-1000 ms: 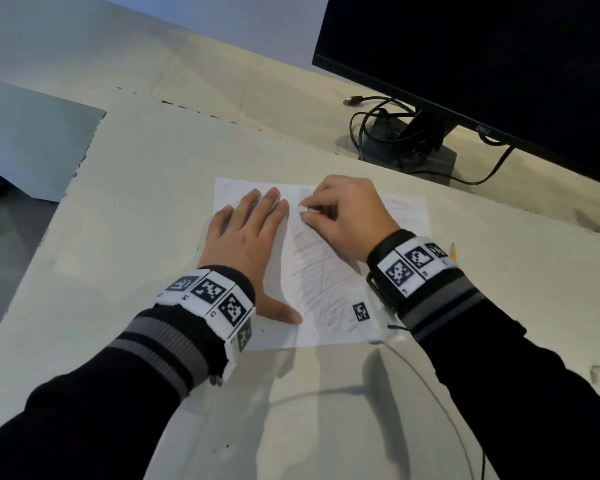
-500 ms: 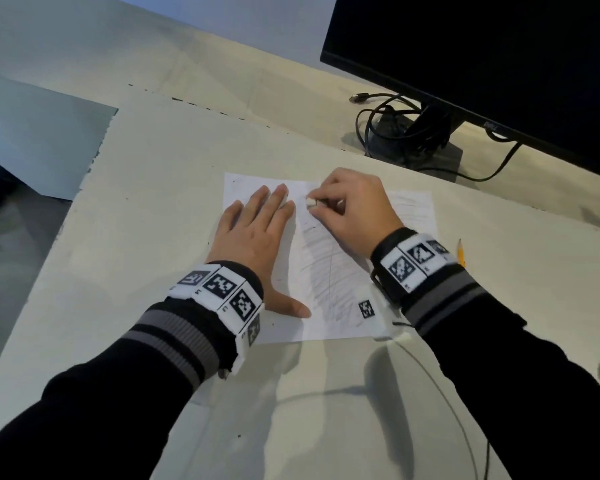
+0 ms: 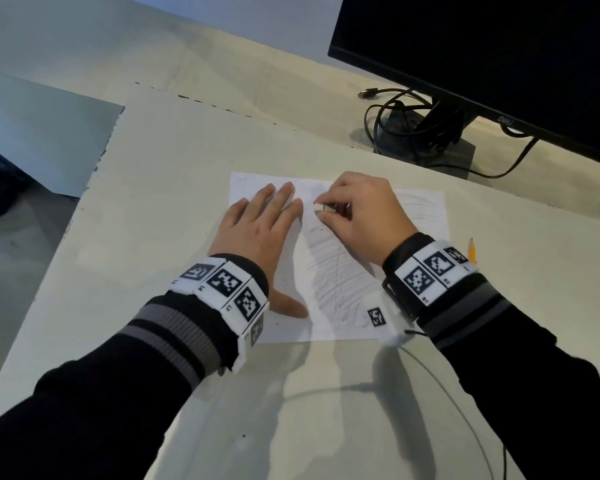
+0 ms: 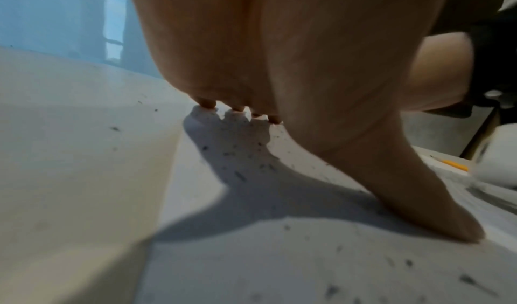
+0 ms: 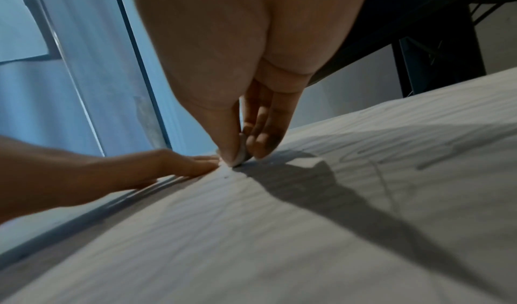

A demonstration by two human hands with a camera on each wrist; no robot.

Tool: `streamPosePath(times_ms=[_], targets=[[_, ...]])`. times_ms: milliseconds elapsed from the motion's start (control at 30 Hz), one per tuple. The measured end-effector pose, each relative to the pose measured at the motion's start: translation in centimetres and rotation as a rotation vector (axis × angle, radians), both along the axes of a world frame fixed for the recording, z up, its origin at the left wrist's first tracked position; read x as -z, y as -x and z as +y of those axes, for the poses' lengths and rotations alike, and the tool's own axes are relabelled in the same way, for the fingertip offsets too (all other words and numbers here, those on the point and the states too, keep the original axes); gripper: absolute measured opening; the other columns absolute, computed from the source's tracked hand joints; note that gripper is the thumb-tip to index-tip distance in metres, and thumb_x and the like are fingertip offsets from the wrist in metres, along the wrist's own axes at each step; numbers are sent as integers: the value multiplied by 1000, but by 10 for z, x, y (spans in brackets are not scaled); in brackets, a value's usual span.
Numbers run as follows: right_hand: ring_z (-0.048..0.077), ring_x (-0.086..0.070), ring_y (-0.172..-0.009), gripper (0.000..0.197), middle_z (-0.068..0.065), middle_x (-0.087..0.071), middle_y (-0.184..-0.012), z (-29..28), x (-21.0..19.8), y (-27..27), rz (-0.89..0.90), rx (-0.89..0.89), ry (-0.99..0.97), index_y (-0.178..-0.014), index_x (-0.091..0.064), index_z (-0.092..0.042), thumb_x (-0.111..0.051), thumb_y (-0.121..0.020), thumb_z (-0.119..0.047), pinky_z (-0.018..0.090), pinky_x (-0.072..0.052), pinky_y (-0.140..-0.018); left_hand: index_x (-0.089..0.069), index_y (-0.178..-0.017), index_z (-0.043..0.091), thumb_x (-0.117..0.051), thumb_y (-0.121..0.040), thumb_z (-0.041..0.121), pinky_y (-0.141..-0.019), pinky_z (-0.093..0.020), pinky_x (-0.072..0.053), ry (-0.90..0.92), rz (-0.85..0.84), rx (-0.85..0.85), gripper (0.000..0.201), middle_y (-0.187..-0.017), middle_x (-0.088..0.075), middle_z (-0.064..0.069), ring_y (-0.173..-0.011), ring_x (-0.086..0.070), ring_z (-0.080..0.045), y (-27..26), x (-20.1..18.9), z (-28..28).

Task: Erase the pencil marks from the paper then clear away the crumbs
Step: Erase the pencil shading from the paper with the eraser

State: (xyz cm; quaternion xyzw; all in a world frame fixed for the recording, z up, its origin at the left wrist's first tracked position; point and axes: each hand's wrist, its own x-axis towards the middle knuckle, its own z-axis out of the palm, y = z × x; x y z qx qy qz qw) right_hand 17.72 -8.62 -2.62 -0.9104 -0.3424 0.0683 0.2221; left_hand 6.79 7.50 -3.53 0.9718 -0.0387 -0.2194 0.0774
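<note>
**Eraser at the paper's far edge, left hand pinning the sheet**

A dark monitor (image 3: 482, 57) stands at the far right, its cables (image 3: 395, 116) coiled round the stand; a yellow pencil (image 3: 472, 250) lies just right of the paper (image 3: 420, 213). The left hand (image 3: 257, 233) lies flat on the sheet's left part, fingers straight and together. The right hand (image 3: 361, 216) pinches a small white eraser (image 3: 317, 206) between thumb and fingers, pressed to the paper near its far edge, just beside the left fingertips. Dark crumbs (image 4: 238, 154) speckle the sheet; grey pencil marks (image 3: 336, 278) cover the middle. Compared with half a second ago, both hands keep the same places and grips.
</note>
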Motion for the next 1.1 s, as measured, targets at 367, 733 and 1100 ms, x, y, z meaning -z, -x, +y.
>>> streamPosePath(times_ms=[367, 733, 1100], targets=[[13, -62, -83, 15, -2, -68, -91, 1, -2, -6, -26, 2, -8, -98, -78, -14, -73, -86, -20, 28, -52, -81, 24, -152, 18, -59, -47, 95, -120, -41, 8, 17, 25, -4, 154, -157, 35, 0, -148, 25, -21, -2, 0, 0], [13, -60, -79, 12, 0, -66, -89, -5, 0, 9, -8, -70, -21, -97, -77, -11, -73, -86, -14, 31, -53, -77, 23, -152, 17, -61, -48, 93, -121, -42, 7, 9, 25, -15, 155, -158, 34, 0, -148, 24, -21, -1, 0, -1], [12, -60, -78, 12, -2, -65, -89, -7, -3, 27, 61, -184, 13, -97, -77, -13, -73, -86, -14, 29, -52, -75, 24, -152, 17, -61, -46, 94, -120, -41, 8, 20, 28, -10, 156, -157, 36, 1, -148, 25, -21, -1, -1, 0]])
